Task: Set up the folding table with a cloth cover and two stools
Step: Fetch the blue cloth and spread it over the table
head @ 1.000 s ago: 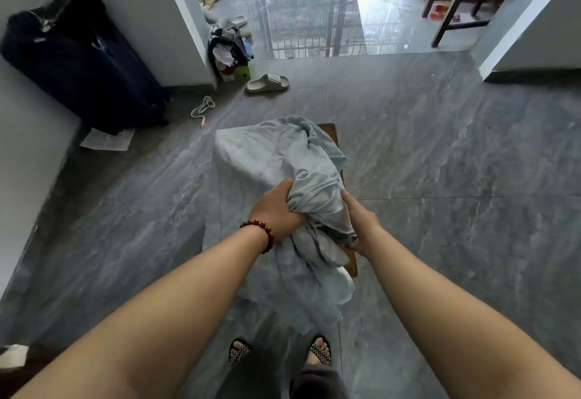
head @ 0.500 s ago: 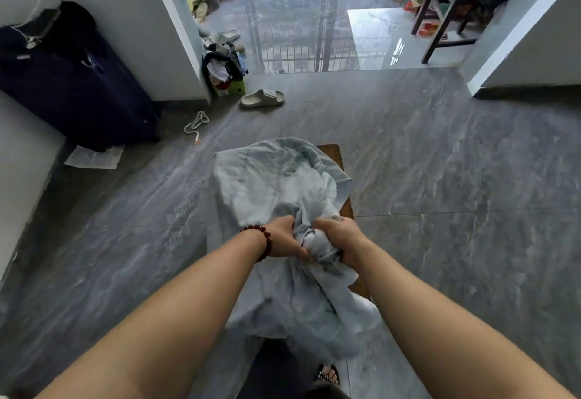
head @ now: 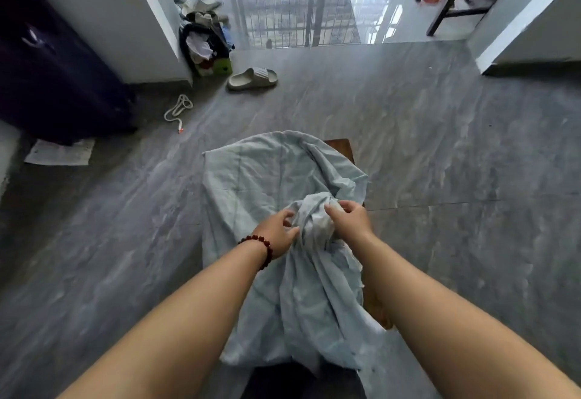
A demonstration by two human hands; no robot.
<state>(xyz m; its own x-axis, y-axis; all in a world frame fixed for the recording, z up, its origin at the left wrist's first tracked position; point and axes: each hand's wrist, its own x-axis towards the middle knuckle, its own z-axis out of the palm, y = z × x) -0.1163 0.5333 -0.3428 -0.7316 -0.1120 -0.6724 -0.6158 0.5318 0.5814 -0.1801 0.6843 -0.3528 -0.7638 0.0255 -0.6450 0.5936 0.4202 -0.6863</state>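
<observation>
Left grip (head: 276, 232): fingers half curled, resting against fold, no clear hold. Centre: pale blue cloth (head: 251, 178) draped over low worktop (head: 341, 147), bunched in middle, near end hanging toward floor. Right grip (head: 349, 219): thumb and fingers pinching top of bunch. Brown worktop edge bare at right. To do step well, likely: find hem with each grip, draw apart sideways, shift cloth right over bare edge, smooth from centre outward.

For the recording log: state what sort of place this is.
Most likely a lived-in home, an indoor room with a grey tiled floor: a slipper lies loose, a dark suitcase sits by the wall, and a heap of clothes lies at the wall's corner.
</observation>
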